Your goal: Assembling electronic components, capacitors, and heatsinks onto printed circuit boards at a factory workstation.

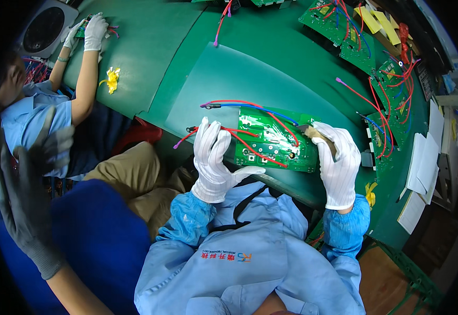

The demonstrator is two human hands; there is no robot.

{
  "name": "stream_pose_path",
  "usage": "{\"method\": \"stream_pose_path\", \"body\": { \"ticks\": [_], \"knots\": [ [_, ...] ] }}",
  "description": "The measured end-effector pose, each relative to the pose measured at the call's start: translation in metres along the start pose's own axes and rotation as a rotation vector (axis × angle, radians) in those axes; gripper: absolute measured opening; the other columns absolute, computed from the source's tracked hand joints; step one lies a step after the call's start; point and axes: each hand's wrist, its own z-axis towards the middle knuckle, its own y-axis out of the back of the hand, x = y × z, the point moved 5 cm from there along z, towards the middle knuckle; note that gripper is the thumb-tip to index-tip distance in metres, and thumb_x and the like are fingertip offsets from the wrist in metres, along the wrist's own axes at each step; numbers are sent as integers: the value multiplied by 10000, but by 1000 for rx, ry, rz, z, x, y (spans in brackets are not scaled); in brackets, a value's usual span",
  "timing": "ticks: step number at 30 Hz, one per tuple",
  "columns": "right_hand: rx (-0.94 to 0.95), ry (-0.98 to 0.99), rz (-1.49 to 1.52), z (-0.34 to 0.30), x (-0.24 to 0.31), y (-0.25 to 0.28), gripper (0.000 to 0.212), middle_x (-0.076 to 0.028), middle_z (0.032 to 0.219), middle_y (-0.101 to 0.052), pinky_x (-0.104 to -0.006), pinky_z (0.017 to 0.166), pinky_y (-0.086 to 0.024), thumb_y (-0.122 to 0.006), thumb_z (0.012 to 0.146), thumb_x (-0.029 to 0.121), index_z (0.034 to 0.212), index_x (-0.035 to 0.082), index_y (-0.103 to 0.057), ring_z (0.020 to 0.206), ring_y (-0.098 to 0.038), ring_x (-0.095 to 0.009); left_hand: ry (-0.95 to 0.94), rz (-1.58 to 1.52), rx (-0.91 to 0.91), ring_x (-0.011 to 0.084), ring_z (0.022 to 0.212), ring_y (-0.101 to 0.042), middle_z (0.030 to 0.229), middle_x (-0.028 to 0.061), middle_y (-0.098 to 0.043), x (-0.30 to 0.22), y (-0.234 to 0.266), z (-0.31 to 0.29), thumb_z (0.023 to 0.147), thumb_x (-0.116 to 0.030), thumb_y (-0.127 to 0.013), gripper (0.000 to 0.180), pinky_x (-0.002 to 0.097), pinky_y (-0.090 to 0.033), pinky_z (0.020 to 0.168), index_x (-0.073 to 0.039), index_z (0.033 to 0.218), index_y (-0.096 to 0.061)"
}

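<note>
The green circuit board (271, 137) lies on the smooth mat (134, 63) between the 2 white-gloved hands. It looks light and stiff, and probably fragile, with a hard, shiny face that could slide under cloth; its plain edges seem the safest hold, rather than the wires. The left hand (210, 160) is spread, thumb wide of the upright fingers, gripping nothing that I can make out; the thumb reaches the board's lower left corner. The right hand (339, 165) is curled around a small tan tool (321, 140), its dark tip at the board's upper right; its kind is unclear. Bendy red wires (239, 101) and a blue wire (255, 108) arch over the board. The gloves are ribbed cloth, the sleeve covers (187, 216) thin and crinkled.
</note>
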Motion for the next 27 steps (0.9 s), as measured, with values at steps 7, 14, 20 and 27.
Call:
{"method": "stream_pose_path", "body": {
  "ticks": [7,14,20,27],
  "knots": [
    [-21,-69,38,-19,-1,5,258,-110,1032,-722,-382,823,-524,-715,849,54,1106,37,-704,898,-676,-302,7,36,75,480,1325,-446,1395,214,-467,3,-4,-7,684,-625,-840,911,610,-392,1105,-74,1322,-496],
    [-10,-166,69,-28,1,3,258,-128,1013,-707,-381,812,-527,-706,859,41,1117,52,-698,895,-675,-306,-1,15,107,463,1343,-449,1416,207,-470,1,-4,-5,780,-595,-780,746,577,-361,1126,-80,1259,-533],
    [-79,-222,172,-35,-6,0,277,-129,939,-673,-386,744,-520,-691,876,41,1152,62,-688,806,-653,-302,24,2,105,444,1324,-453,1404,196,-480,-1,-2,0,749,-590,-808,730,563,-385,1089,-95,1224,-558],
    [-79,-375,168,-49,-19,14,616,-79,838,-552,-365,634,-510,-871,776,267,1311,119,-606,700,-580,-253,152,35,246,478,1408,-354,1478,223,-410,2,-9,-7,716,-724,-750,905,589,-326,1142,-56,1297,-561]
  ]
}}
